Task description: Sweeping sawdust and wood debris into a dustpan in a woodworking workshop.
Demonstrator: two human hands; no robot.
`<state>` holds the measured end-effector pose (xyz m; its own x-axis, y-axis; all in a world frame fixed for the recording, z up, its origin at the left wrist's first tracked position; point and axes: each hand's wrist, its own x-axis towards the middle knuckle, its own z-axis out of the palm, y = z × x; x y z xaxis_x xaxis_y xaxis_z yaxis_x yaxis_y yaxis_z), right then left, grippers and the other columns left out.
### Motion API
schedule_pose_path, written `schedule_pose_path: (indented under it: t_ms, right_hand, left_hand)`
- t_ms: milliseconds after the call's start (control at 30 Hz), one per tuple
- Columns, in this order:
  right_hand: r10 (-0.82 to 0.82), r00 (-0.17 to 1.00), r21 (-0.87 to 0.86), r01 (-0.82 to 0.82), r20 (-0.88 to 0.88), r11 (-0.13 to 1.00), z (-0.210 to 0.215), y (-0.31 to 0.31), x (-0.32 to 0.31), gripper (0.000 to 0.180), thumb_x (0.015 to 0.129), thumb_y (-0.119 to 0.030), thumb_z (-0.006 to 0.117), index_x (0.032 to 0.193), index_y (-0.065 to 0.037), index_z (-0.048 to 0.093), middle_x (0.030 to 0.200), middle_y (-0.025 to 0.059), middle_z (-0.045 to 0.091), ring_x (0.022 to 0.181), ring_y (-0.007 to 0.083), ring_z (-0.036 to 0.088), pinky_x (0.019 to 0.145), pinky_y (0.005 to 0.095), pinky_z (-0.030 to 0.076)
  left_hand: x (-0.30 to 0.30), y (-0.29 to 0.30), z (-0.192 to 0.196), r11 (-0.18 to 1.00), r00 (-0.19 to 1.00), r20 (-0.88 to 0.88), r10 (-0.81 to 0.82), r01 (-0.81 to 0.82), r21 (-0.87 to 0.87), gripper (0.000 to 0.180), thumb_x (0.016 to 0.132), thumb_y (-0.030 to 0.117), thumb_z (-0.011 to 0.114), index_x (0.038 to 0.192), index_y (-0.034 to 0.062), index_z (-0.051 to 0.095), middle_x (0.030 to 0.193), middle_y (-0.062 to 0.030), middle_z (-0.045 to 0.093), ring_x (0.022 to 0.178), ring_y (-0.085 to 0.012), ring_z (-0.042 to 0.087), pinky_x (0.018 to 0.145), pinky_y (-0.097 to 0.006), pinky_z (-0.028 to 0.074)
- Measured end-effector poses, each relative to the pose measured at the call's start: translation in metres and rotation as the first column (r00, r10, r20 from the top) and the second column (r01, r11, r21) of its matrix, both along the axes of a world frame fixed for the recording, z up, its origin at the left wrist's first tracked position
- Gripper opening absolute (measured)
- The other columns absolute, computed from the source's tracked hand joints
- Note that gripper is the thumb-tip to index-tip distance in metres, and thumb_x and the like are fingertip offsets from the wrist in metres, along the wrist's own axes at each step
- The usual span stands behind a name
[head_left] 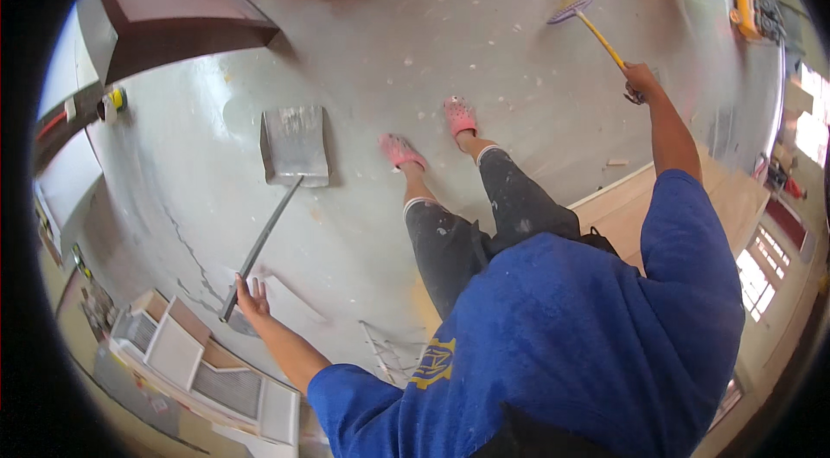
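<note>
At lower left, the left hand [253, 297] touches the handle [271, 229] of the dustpan [295, 143], fingers loosely spread, while at upper right the right hand [641, 81] grips the broom [600, 36].

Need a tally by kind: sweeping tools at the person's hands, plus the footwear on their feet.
Broom with yellow handle: 1
Grey dustpan: 1
Pink clogs: 2
Total: 4

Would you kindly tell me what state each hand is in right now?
Left hand: open, at the dark handle of the grey dustpan.
Right hand: closed, holding the broom by its yellow handle.
</note>
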<state>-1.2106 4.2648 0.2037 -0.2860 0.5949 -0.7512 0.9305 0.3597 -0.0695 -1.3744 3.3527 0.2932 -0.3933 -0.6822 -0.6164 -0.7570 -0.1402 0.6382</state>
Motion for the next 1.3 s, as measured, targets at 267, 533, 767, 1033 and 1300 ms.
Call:
schedule_pose_path:
  t_ms: [267,533,767,1033,1300]
  right_hand:
    - [0.341,0.866,-0.177,-0.424,-0.365,0.888,0.073,-0.174,0.009,0.029,0.075,-0.019,0.044,0.100,-0.005,0.052,0.051,0.0110,0.049,0.040,0.0160,0.044,0.040,0.0277,0.036]
    - [0.633,0.677,-0.278,-0.734,-0.376,0.620,-0.122,-0.220,-0.136,0.033,0.072,-0.023,0.045,0.103,-0.014,0.052,0.075,0.0155,0.056,0.065,0.0285,0.053,0.060,0.0359,0.042]
    - [0.059,0.963,-0.485,-0.184,-0.262,0.855,-0.067,-0.030,-0.155,0.032,0.075,-0.020,0.046,0.106,-0.018,0.051,0.051,0.0044,0.044,0.039,0.0126,0.041,0.035,0.0277,0.036]
    - [-0.470,0.882,-0.443,0.405,-0.040,0.800,-0.017,0.188,-0.054,0.033,0.076,-0.027,0.047,0.107,-0.020,0.049,0.051,-0.0005,0.038,0.036,0.0072,0.030,0.030,0.0212,0.027]
    - [-0.812,0.557,-0.324,0.746,-0.175,0.582,-0.023,0.329,0.066,0.018,0.079,-0.031,0.041,0.076,-0.013,0.042,0.044,-0.0018,0.034,0.032,0.0062,0.030,0.025,0.0224,0.020]
  left_hand:
    - [-0.018,0.024,-0.044,0.997,0.988,-0.137,-0.077,0.074,-0.027,0.045,0.068,0.026,0.060,0.104,0.0067,0.040,0.098,-0.0100,0.042,0.079,-0.0210,0.046,0.066,-0.034,0.043]
    - [-0.044,0.105,-0.005,0.978,0.973,-0.176,-0.150,0.120,-0.168,0.024,0.071,0.012,0.049,0.094,0.0052,0.049,0.093,-0.0113,0.044,0.080,-0.0241,0.046,0.065,-0.035,0.045]
    - [-0.007,0.195,0.052,0.898,0.897,-0.171,-0.409,0.362,-0.248,0.030,0.071,0.016,0.052,0.097,0.0031,0.045,0.094,-0.0124,0.044,0.080,-0.0227,0.046,0.065,-0.033,0.045]
    - [-0.045,0.357,0.078,0.773,0.786,-0.067,-0.615,0.584,-0.247,0.033,0.073,0.015,0.049,0.101,0.0007,0.041,0.099,-0.0129,0.044,0.091,-0.0236,0.045,0.074,-0.034,0.043]
    - [-0.076,0.527,0.085,0.694,0.683,-0.131,-0.719,0.693,-0.193,0.025,0.075,0.008,0.047,0.097,-0.0016,0.040,0.101,-0.0118,0.046,0.089,-0.0197,0.046,0.075,-0.030,0.043]
